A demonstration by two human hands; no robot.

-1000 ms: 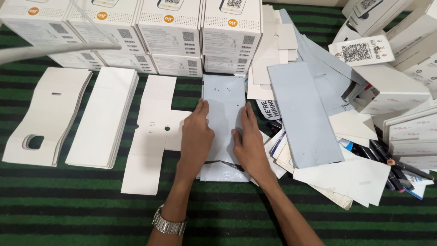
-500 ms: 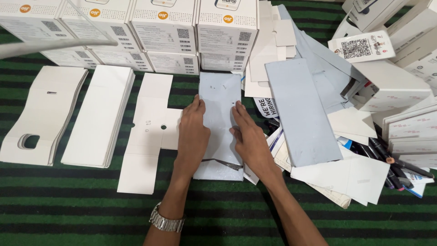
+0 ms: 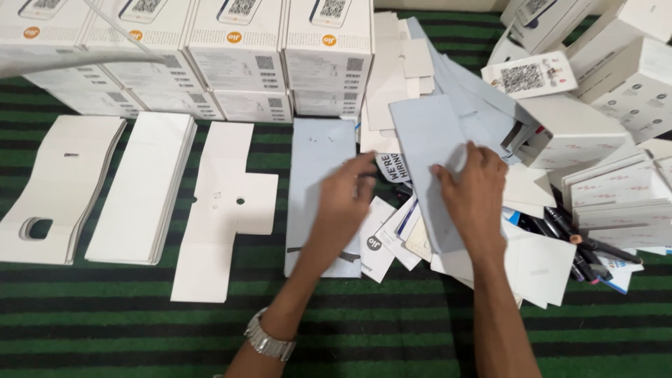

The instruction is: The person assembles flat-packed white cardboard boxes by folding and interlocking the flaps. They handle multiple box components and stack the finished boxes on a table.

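Observation:
My right hand lies on a long pale blue sheet atop a loose heap of papers, its fingers curled over the sheet's right part. My left hand, a metal watch on its wrist, hovers with fingers spread between that sheet and a flat pale blue sheet pile on the green striped mat. Its fingertips are near a small printed card. It holds nothing.
White die-cut card stacks and a cross-shaped cutout lie at the left. Rows of white boxes line the back. More boxes, booklets and dark pens crowd the right.
Both hands left the flat blue sheet pile they were pressing and moved right. My right hand now rests on the long blue sheet in the heap.

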